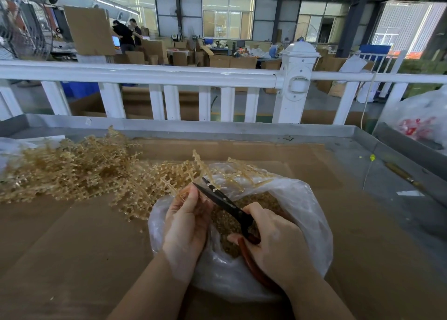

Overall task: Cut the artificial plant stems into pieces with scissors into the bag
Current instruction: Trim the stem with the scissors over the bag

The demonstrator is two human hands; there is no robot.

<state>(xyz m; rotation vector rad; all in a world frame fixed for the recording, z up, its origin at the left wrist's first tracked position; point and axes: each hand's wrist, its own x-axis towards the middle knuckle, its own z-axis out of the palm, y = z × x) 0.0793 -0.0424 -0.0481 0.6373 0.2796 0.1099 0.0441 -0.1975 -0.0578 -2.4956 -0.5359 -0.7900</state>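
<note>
Cardboard-topped desk [72, 247]: left hand [186, 223] pinches a stem [205, 172], right hand [273, 242] grips open scissors [222, 201] over the bag [304, 203]; next, squeeze

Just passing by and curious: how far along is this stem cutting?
Partway, by the look of it. Done: the clear bag already holds a layer of cut pieces. In hand: the left hand holds a branching stem over the bag while the right hand works the scissors, blades open at it. Left: a big pile of uncut stems lies on the cardboard to the left.
</note>
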